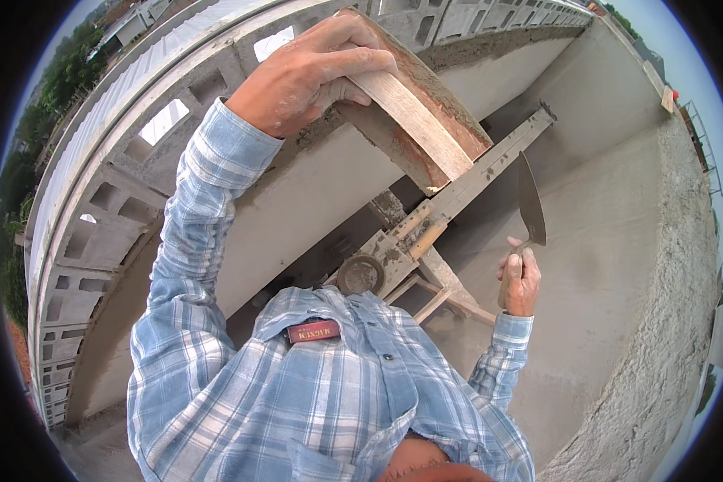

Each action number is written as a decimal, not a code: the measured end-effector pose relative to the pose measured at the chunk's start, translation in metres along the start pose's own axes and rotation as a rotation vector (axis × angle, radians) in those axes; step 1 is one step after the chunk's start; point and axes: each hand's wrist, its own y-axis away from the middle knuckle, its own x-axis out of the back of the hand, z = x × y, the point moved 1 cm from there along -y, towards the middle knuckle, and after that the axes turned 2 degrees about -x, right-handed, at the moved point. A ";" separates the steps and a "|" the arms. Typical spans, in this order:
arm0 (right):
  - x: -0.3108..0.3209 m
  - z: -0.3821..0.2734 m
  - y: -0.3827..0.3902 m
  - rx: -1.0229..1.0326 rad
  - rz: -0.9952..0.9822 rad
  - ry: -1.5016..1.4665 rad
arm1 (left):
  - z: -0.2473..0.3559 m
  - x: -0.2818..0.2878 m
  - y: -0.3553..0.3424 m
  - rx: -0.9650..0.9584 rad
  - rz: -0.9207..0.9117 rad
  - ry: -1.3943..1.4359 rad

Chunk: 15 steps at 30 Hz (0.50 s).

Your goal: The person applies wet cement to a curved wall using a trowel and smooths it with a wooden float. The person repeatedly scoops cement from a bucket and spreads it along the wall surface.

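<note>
My left hand [317,72] is raised at the upper middle, closed round the pale wooden handle strip [422,124] of a wooden plastering float [450,96]. The float's brown board is smeared with grey mortar and tilts down to the right, near the wall. Lower at the right, my right hand [520,281] is closed round the handle of a pointed trowel [531,201]. The trowel's blade points up, apart from the float. Whitish dust marks the fingers of both hands.
Below me runs a mortar-spattered scaffold plank [490,169], with a round pan [361,275] at its near end and wooden struts [450,281] beneath. Pierced concrete blocks [120,201] line the left wall. A smooth grey wall [586,265] with a rough top [651,345] rises at right.
</note>
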 end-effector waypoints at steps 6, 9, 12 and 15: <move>0.051 -0.083 -0.019 0.387 -0.083 0.615 | -0.007 -0.029 -0.015 0.786 -0.162 1.293; 0.055 -0.105 -0.022 0.433 -0.134 0.774 | -0.023 -0.038 -0.016 0.012 -0.278 0.577; 0.053 -0.118 -0.027 0.454 -0.153 0.844 | -0.034 -0.046 -0.014 -0.082 -0.346 0.531; 0.044 -0.127 -0.039 0.491 -0.135 0.858 | 0.002 -0.045 -0.021 -0.017 -0.375 0.545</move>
